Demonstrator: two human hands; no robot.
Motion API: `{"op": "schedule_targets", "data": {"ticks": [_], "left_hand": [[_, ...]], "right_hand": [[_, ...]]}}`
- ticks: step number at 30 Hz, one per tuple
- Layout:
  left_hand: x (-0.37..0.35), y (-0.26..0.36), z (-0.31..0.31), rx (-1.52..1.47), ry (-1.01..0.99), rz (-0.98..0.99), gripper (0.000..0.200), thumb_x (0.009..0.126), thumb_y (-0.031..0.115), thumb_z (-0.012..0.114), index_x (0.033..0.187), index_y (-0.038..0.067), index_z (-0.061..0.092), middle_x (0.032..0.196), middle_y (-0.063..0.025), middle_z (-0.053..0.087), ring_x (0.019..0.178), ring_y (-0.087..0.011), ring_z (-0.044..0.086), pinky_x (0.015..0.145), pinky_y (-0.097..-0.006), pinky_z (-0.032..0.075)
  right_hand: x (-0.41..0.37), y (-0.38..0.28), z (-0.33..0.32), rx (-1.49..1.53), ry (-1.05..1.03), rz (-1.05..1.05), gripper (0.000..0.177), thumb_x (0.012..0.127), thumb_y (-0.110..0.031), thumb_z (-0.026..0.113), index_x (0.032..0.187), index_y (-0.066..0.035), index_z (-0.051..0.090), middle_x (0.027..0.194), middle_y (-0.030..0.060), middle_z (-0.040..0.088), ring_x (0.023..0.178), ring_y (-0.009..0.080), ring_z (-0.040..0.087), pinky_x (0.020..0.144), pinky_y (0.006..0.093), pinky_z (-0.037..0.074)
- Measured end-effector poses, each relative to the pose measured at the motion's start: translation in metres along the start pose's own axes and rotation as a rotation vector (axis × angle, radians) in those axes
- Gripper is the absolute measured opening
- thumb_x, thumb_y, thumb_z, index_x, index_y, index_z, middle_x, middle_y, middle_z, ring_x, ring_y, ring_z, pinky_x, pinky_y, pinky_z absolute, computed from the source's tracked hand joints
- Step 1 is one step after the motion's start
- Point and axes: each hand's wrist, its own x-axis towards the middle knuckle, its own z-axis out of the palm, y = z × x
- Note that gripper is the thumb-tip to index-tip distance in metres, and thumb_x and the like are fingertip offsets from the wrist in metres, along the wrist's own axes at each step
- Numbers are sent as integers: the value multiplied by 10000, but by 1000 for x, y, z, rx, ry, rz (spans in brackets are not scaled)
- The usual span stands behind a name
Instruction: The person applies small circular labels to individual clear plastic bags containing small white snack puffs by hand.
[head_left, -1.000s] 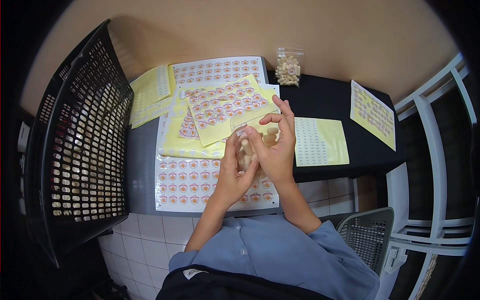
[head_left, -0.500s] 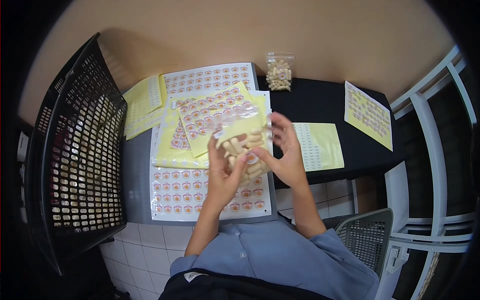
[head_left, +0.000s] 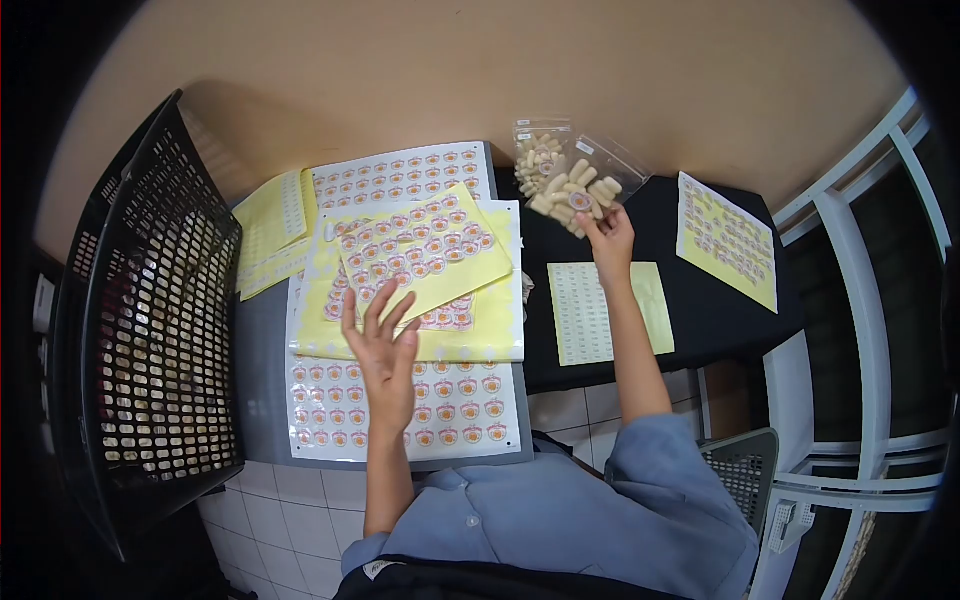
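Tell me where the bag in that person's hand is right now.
In the head view, the held bag is above and right of centre, in the right hand, just right of the other bag and partly overlapping it.

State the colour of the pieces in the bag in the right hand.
Pale cream; the head view shows the pieces best.

Grey chair [head_left: 750, 468] near white frame [head_left: 874, 330]; tiled floor [head_left: 298, 487].

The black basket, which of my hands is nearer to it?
Left: your left hand is above the sticker sheets, right of the basket; your right hand is farther right, holding a bag.
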Motion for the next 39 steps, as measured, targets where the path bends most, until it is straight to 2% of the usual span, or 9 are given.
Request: {"op": "schedule_targets", "data": {"ticks": [7,11,13,18,29,33,36,37,39], "left_hand": [[-8,4,-24,106,164,-30,537,849,138,419,1292,83,120,1218,-171,352,1056,-240,452,814,-326,433],[-12,7,-32,126,220,-7,533,849,135,424,1288,78,128,1204,-164,364,1020,-218,477,795,-305,441],[-14,8,-36,114,245,-7,550,839,102,428,1291,78,116,1194,-167,364,1005,-221,486,791,-300,438],[-18,10,-46,105,287,-4,566,831,65,432,1292,73,104,1176,-167,367,981,-218,499,781,-292,438],[-25,15,-74,97,307,-43,580,801,4,454,1283,66,137,1171,-154,371,957,-201,503,769,-281,434],[-33,24,-98,113,306,-30,546,782,-3,472,1258,47,209,1147,-142,398,949,-192,501,770,-282,424],[-50,48,-127,54,34,-157,455,756,93,539,1158,-8,351,1065,-138,480,946,-209,501,809,-326,393],[-57,56,-140,66,66,-147,455,756,93,539,1158,-8,351,1065,-138,480,946,-209,501,809,-326,393],[-73,70,-167,-68,-138,-198,439,738,19,532,1149,-13,378,1005,-119,524,968,-207,504,819,-320,384]], "right_hand": [[59,93,-22,-317,-88,28,390,661,-54,683,984,42,486,915,104,569,787,113,547,657,234,465],[70,88,-10,-429,-179,38,380,634,-85,704,952,20,526,845,96,605,741,120,571,653,256,467],[76,75,-9,-726,-164,-14,406,617,-107,714,956,18,528,857,111,607,739,150,585,675,274,464],[92,89,-8,-736,-243,37,439,646,-70,680,1027,10,478,909,100,589,794,140,569,697,262,462],[81,106,0,-623,2,79,623,569,-148,703,1103,13,426,1015,162,533,894,225,548,765,298,447],[72,69,12,-1001,267,-15,635,565,-336,721,1038,13,480,946,160,515,916,289,484,812,374,384],[83,37,33,-1022,431,-371,477,646,-223,646,1017,10,457,937,145,497,919,297,460,822,389,352],[91,19,48,-944,404,-456,427,659,-174,633,1012,-3,465,943,147,489,912,300,473,812,392,359],[113,-12,96,-720,300,-587,365,694,-135,627,1007,0,495,884,121,539,795,231,537,719,342,419]]}}
